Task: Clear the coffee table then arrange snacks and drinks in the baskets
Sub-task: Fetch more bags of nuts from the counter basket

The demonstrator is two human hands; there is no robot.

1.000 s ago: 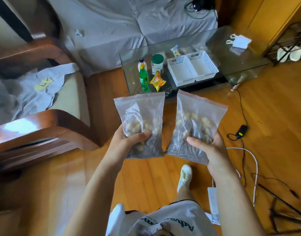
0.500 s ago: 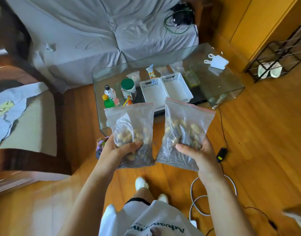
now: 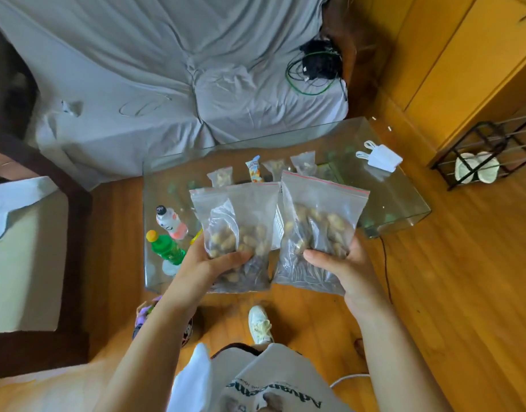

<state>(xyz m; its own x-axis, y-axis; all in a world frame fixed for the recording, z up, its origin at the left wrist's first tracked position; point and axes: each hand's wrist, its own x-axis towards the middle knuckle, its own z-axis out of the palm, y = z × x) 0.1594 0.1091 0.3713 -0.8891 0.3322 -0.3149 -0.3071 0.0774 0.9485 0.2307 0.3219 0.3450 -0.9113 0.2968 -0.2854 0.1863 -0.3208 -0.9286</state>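
Observation:
My left hand [image 3: 208,263] grips a clear zip bag of peanuts and seeds [image 3: 238,230] by its lower part. My right hand [image 3: 342,263] holds a second, similar zip bag [image 3: 318,221]. Both bags hang upright over the near half of the glass coffee table [image 3: 389,200]. They hide most of the white baskets; only a sliver of basket wall [image 3: 278,224] shows between them. On the table's left stand a green bottle [image 3: 165,248] and a white-and-pink bottle [image 3: 171,223]. Small snack packets [image 3: 254,169] lie behind the bags.
A white tag-like item [image 3: 380,157] lies on the table's far right. A grey-covered sofa [image 3: 166,69] with a cable bundle [image 3: 318,66] stands behind. An armchair [image 3: 27,251] is at left, a black wire rack [image 3: 487,156] at right. My shoe [image 3: 259,324] and a colourful object [image 3: 145,315] are on the wood floor.
I have stepped closer to the table, which now sits right under the two bags. Both hands keep the same grip, and the bags now cover the baskets.

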